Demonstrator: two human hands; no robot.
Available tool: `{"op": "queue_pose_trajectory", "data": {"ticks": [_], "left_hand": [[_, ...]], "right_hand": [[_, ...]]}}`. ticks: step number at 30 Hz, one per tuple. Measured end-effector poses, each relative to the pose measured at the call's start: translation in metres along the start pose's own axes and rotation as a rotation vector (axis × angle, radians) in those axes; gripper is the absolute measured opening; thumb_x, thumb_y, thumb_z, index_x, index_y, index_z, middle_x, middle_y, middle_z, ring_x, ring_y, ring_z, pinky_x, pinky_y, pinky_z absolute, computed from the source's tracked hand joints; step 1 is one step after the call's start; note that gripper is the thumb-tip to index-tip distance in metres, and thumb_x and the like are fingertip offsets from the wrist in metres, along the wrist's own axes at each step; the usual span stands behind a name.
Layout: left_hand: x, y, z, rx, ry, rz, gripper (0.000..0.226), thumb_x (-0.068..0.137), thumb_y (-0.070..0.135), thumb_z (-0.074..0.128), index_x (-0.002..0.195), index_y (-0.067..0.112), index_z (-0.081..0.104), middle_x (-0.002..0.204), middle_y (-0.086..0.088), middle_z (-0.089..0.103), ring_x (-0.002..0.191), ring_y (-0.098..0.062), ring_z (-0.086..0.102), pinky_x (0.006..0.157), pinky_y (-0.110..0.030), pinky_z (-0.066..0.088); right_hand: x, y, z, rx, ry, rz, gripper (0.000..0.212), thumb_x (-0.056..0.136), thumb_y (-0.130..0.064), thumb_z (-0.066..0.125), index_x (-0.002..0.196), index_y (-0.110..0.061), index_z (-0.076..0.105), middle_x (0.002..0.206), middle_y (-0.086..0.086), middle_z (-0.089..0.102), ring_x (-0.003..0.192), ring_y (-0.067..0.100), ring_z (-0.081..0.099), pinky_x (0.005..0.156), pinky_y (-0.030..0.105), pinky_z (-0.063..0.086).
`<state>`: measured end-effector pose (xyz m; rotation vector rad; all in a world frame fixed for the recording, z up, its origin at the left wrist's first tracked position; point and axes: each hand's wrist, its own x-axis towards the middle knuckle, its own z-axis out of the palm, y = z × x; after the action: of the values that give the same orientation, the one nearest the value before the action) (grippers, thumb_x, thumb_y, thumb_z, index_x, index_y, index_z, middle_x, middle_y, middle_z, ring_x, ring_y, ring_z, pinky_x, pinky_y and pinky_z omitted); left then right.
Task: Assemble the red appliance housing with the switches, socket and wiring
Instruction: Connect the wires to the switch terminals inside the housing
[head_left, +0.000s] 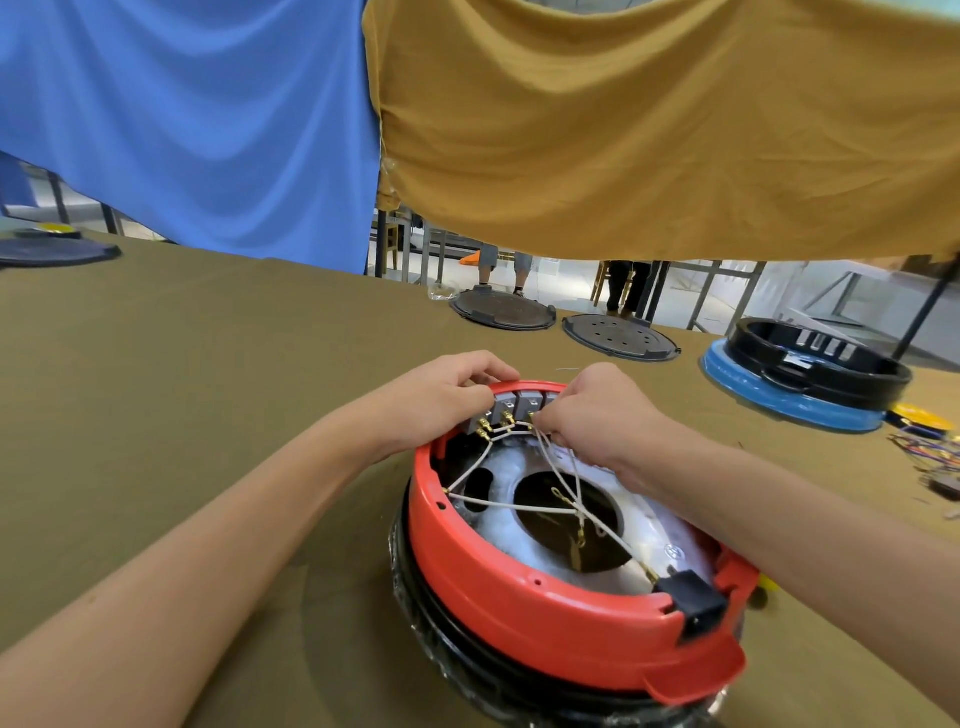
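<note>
Left hand (447, 395) gripping red housing (519, 587) rim | right hand (597, 410) pinching white wire (545, 447) at switches (514, 408) | risk: tugging unseats terminal

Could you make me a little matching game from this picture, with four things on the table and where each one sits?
Things:
1. black socket
2. grey switches
3. blue-rimmed black housing
4. white wires

Places:
A. far right of the table
B. crossing the inside of the red housing
C. near rim of the red housing
D. far rim of the red housing, under the hands

Pairs: 1-C, 2-D, 3-A, 4-B
</note>
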<state>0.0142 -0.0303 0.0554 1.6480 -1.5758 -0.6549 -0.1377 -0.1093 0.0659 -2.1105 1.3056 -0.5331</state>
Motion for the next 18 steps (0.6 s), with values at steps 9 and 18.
{"op": "queue_pose_trajectory", "data": {"ticks": [9, 18], "left_hand": [[0.002, -0.005, -0.002, 0.024, 0.013, 0.014, 0.035, 0.091, 0.018, 0.045, 0.119, 0.031, 0.061, 0.093, -0.014, 0.071, 0.076, -0.026, 0.064, 0.075, -0.046, 0.052], [0.004, -0.008, -0.001, -0.044, 0.003, 0.018, 0.035, 0.087, 0.025, 0.048, 0.116, 0.036, 0.064, 0.066, 0.005, 0.062, 0.068, -0.012, 0.058, 0.063, -0.028, 0.047]], "right_hand": [[-0.005, 0.003, -0.003, 0.019, -0.017, -0.031, 0.028, 0.091, -0.014, 0.068, 0.069, 0.004, 0.064, 0.054, 0.009, 0.047, 0.046, 0.019, 0.038, 0.051, 0.028, 0.034], [-0.008, 0.000, -0.012, 0.163, -0.086, 0.085, 0.020, 0.087, -0.002, 0.066, 0.067, -0.001, 0.060, 0.037, -0.001, 0.045, 0.025, 0.008, 0.030, 0.032, 0.013, 0.023]]}}
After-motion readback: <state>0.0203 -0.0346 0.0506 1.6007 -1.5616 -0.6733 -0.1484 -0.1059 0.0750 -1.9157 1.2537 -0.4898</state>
